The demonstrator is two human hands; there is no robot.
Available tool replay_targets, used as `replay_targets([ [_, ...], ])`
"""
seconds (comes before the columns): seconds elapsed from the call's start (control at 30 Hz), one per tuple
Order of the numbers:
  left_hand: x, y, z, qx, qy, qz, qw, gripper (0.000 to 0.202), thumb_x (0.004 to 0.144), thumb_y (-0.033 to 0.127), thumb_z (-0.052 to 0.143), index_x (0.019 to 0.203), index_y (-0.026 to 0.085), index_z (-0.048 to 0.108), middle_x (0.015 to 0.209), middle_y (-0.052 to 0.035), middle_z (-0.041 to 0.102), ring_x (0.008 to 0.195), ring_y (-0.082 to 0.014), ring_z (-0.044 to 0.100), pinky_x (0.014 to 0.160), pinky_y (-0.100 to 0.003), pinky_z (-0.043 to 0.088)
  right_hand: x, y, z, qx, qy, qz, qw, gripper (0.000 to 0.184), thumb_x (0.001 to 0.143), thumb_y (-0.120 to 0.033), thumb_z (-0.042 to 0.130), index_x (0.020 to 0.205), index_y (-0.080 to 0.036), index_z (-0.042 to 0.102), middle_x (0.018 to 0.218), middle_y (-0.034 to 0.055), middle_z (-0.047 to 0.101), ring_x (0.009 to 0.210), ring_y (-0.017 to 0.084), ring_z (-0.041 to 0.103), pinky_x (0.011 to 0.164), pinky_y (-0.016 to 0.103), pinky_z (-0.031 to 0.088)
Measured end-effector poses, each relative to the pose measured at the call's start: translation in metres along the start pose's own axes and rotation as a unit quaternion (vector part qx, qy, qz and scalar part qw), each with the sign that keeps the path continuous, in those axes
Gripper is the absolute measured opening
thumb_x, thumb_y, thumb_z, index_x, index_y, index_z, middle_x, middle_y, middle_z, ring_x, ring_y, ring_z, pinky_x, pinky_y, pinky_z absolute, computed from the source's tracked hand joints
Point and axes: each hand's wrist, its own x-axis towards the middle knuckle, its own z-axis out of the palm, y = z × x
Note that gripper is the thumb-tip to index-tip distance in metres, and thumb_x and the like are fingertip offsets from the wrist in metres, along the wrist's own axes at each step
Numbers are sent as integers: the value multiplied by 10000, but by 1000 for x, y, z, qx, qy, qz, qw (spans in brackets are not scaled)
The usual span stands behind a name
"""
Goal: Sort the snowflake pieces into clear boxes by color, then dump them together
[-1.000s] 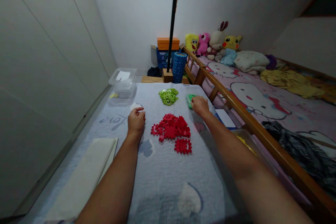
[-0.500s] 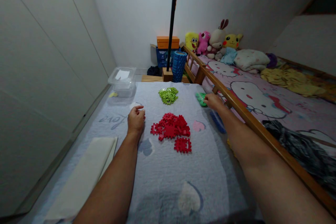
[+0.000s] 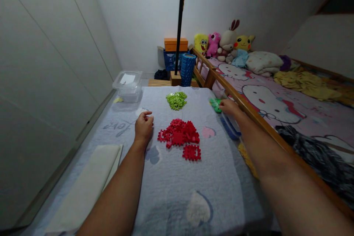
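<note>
My right hand [image 3: 229, 107] is closed on the edge of a clear plastic bag of green pieces [image 3: 214, 104] at the table's far right side. Left of the red pile, my left hand [image 3: 143, 126] rests with its fingers curled together; whether anything small is inside them is hidden. A heap of red interlocking plastic pieces [image 3: 178, 132] lies between my hands. Just in front of it is a flat red square of joined pieces [image 3: 191, 152]. Farther back sits a pile of lime-green pieces [image 3: 177, 100].
A clear plastic box [image 3: 129, 86] stands at the back left. Along the right edge lie a blue bag [image 3: 230, 127] and something yellow [image 3: 247, 159], beside the wooden bed rail [image 3: 249, 118]. Folded white material [image 3: 85, 188] lies front left. A black pole [image 3: 179, 25] rises behind the table.
My right hand has shifted slightly right, toward the bed rail, with the green bag. More of the blue bag and the yellow thing shows now. My left hand has barely moved.
</note>
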Motion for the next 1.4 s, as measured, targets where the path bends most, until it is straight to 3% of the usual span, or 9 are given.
replay_targets([
  [0.17, -1, -1, 0, 17, -5, 4, 1000, 331, 697, 347, 609, 985, 191, 655, 591, 70, 497, 529, -128, 515, 533, -231, 393, -1, 7, -3, -33, -53, -25, 998, 157, 838, -214, 651, 893, -185, 795, 942, 78, 780, 884, 215, 657, 705, 266, 435],
  [0.6, -2, 1, -1, 18, -4, 5, 1000, 334, 686, 341, 606, 980, 190, 651, 584, 74, 495, 519, -128, 511, 534, -240, 393, -3, 9, 4, -53, -31, -28, 998, 233, 885, -261, 602, 969, -180, 804, 1006, 104, 775, 943, 249, 681, 753, 299, 479],
  [1.0, 0, -2, -1, 30, -4, 12, 999, 330, 695, 341, 600, 982, 189, 657, 583, 68, 507, 532, -136, 527, 555, -243, 410, -5, 6, -2, -40, -35, -14, 998, 183, 861, -218, 623, 907, -179, 795, 966, 115, 772, 935, 262, 689, 803, 333, 499],
  [1.17, -1, -2, -2, 32, -7, 15, 999, 335, 702, 349, 603, 991, 190, 659, 604, 63, 508, 539, -134, 525, 546, -239, 403, -11, -26, -6, -37, 6, 18, 999, 239, 898, -232, 590, 1037, -180, 777, 1153, 161, 724, 1080, 308, 656, 917, 413, 493],
  [1.27, -2, -3, -2, 16, -10, 14, 1000, 338, 707, 362, 612, 997, 193, 654, 612, 65, 502, 531, -130, 516, 541, -239, 404, -25, -61, -1, 15, 37, -21, 999, 267, 917, -277, 596, 1108, -180, 756, 1195, 163, 685, 1114, 309, 627, 955, 410, 481],
  [1.4, -4, -6, -3, 7, -8, 23, 1000, 329, 720, 366, 614, 1001, 199, 653, 617, 64, 499, 542, -131, 516, 552, -240, 410, -53, -98, 21, 83, 32, -74, 993, 230, 918, -278, 602, 1073, -196, 751, 1165, 133, 671, 1136, 281, 600, 991, 389, 468],
])
